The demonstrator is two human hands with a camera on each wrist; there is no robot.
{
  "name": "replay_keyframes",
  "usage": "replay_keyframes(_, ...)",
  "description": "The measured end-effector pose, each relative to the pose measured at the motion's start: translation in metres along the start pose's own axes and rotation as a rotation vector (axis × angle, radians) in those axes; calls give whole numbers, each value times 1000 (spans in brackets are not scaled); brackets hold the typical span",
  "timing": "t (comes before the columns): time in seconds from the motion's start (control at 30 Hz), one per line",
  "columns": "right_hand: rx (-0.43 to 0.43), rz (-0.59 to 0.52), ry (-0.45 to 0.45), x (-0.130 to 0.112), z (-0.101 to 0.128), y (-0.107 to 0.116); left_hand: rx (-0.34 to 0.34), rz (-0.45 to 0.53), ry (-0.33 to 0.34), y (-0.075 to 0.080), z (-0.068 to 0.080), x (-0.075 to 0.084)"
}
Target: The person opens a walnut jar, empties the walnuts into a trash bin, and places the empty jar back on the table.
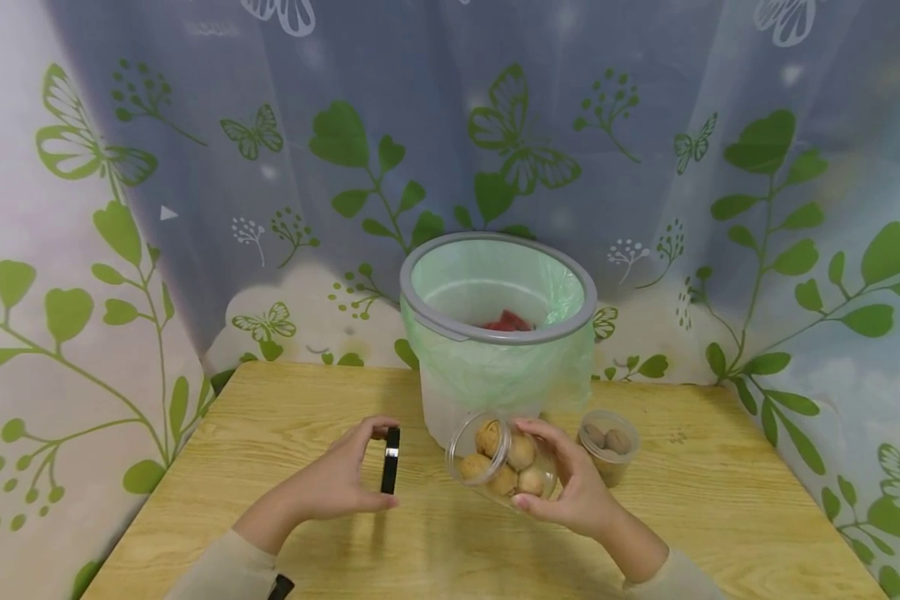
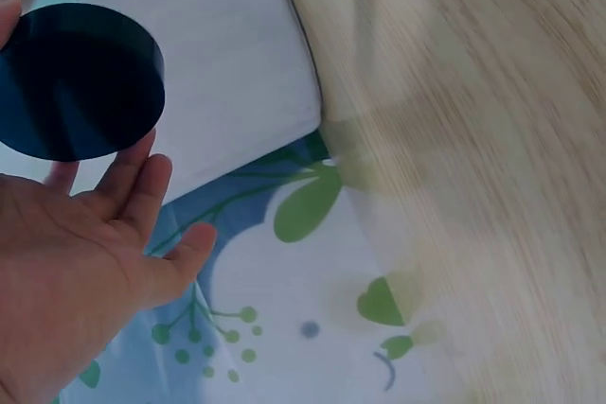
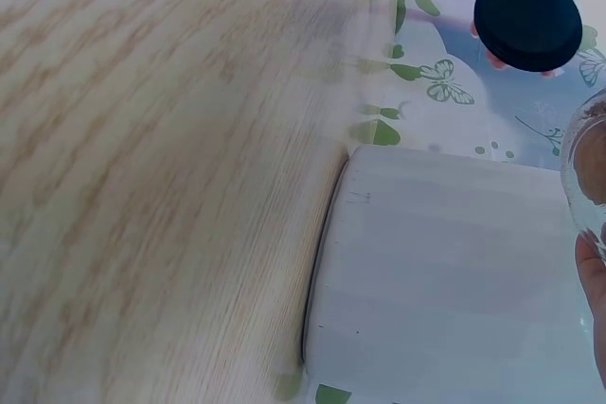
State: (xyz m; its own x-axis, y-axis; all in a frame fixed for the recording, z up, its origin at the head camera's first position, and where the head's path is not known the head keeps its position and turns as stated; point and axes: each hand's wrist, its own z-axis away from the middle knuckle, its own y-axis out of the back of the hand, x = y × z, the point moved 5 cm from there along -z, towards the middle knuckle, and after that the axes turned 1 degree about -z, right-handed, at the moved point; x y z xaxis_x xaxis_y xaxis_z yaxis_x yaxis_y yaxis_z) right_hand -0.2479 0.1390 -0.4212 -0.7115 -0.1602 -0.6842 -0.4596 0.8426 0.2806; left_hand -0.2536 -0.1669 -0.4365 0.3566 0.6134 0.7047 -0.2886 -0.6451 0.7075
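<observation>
My left hand (image 1: 339, 477) pinches a round black lid (image 1: 391, 461) by its edge, holding it on its side above the table. The left wrist view shows the lid's flat dark face (image 2: 83, 82) with fingers beneath its rim. My right hand (image 1: 576, 487) grips a clear plastic jar (image 1: 506, 460), tilted so its uncovered mouth points left, toward the lid. Several walnuts (image 1: 520, 451) lie inside the jar. Only part of the jar shows at the right edge of the right wrist view.
Behind the hands stands a white bin (image 1: 438, 408) with a grey rim and a pale green bag liner, something red inside. A second clear jar (image 1: 615, 471) with brown nuts sits right of my right hand. The wooden table (image 1: 682, 500) meets a leaf-and-butterfly curtain (image 1: 435, 125).
</observation>
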Motion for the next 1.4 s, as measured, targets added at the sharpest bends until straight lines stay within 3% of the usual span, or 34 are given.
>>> replay_keyframes(0.27, 11, 10, 4, -1, 0, 1, -10, -45, 8, 0, 1, -12)
replay_keyframes(0.7, 5, 12, -2, -1, 1, 0, -17, -55, 106, 0, 3, -34)
replay_keyframes(1.4, 17, 23, -6, 0, 4, 0, -6, -61, 154, 0, 2, -51)
